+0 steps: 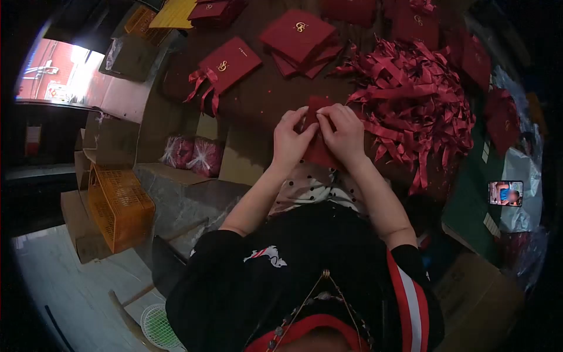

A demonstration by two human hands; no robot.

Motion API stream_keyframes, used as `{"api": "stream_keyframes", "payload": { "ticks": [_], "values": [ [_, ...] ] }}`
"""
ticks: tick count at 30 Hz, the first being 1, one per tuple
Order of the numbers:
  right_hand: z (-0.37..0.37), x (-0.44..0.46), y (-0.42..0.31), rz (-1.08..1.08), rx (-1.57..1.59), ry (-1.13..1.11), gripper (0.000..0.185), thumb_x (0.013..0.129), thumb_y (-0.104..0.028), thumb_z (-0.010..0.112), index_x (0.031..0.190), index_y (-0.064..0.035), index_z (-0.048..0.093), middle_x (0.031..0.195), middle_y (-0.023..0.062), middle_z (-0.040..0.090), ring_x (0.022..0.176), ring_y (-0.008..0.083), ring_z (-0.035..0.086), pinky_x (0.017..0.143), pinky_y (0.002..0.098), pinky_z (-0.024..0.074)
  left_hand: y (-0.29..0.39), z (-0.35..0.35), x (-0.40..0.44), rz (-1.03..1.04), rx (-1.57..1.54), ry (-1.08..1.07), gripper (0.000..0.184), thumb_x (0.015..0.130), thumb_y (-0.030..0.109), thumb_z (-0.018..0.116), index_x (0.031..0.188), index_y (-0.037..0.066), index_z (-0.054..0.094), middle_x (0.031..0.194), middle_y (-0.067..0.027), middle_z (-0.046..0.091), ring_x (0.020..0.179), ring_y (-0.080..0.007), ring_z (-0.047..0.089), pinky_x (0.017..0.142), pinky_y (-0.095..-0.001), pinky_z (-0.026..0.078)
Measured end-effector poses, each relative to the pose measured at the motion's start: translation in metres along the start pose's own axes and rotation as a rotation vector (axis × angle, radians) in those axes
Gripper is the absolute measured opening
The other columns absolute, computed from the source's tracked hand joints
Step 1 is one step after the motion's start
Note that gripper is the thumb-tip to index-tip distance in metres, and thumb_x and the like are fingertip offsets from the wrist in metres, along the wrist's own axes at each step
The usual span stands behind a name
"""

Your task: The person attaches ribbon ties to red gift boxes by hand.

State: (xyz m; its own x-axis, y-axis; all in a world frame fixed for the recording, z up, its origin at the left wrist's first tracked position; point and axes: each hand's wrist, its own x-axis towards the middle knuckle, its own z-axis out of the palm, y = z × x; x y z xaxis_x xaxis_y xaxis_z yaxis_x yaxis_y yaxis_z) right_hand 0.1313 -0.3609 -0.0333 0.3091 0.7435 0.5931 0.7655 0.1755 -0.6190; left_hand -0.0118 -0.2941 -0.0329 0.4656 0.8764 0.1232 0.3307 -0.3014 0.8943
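A dark red folded piece (321, 151) lies between my two hands, above my lap at the table's near edge. My left hand (293, 136) pinches its left side, thumb and fingers together. From the right, my right hand (343, 134) grips the same piece near its top, its thumb and index finger pressed together. The fingertips of both hands are close to each other. Beyond them are a stack of red cards with gold lettering (299, 36) and a single red card (230, 64) with a ribbon bow on its left corner.
A large heap of red ribbons (413, 100) lies to the right. Farther right are a phone (505, 193) and clear plastic. At the left stand an open carton with bagged red items (193, 155), an orange crate (122, 205) and other cardboard boxes.
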Motion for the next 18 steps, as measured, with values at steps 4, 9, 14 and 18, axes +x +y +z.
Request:
{"api": "stream_keyframes", "payload": {
  "ticks": [4, 9, 14, 18],
  "values": [
    [0.004, -0.003, 0.003, 0.013, 0.0, 0.035, 0.009, 0.086, -0.008, 0.07, 0.091, -0.0048, 0.064, 0.089, 0.0093, 0.065, 0.082, 0.0299, 0.064, 0.069, 0.0392, 0.0527, 0.009, 0.004, -0.011, 0.032, -0.008, 0.028, 0.041, 0.084, 0.009, 0.076, 0.123, -0.002, 0.066, 0.102, -0.01, 0.065, 0.087, -0.0179, 0.062, 0.079, -0.0291, 0.051],
    [0.006, -0.005, 0.003, 0.016, 0.022, 0.063, 0.011, 0.086, -0.008, 0.07, 0.093, -0.0044, 0.063, 0.088, 0.0099, 0.065, 0.083, 0.0308, 0.063, 0.069, 0.0405, 0.0522, 0.008, 0.004, -0.014, 0.01, -0.005, 0.043, 0.042, 0.084, 0.007, 0.075, 0.125, -0.001, 0.066, 0.103, -0.0099, 0.066, 0.091, -0.0182, 0.064, 0.081, -0.029, 0.05],
    [0.002, -0.004, 0.006, -0.009, 0.11, -0.029, 0.009, 0.087, -0.008, 0.07, 0.091, -0.0036, 0.063, 0.087, 0.0107, 0.063, 0.083, 0.0316, 0.063, 0.069, 0.0415, 0.0517, 0.004, 0.009, -0.014, 0.053, -0.037, 0.099, 0.039, 0.085, 0.007, 0.075, 0.122, -0.002, 0.065, 0.097, -0.009, 0.064, 0.084, -0.0175, 0.06, 0.077, -0.0297, 0.05],
    [-0.001, -0.006, 0.008, -0.013, 0.119, -0.048, 0.009, 0.087, -0.008, 0.07, 0.092, -0.0036, 0.063, 0.088, 0.0111, 0.063, 0.084, 0.032, 0.063, 0.069, 0.0417, 0.0517, -0.001, 0.015, -0.016, 0.109, -0.036, 0.129, 0.036, 0.086, 0.006, 0.074, 0.12, -0.001, 0.065, 0.097, -0.0087, 0.063, 0.084, -0.0159, 0.06, 0.076, -0.0293, 0.05]
  ]
}}
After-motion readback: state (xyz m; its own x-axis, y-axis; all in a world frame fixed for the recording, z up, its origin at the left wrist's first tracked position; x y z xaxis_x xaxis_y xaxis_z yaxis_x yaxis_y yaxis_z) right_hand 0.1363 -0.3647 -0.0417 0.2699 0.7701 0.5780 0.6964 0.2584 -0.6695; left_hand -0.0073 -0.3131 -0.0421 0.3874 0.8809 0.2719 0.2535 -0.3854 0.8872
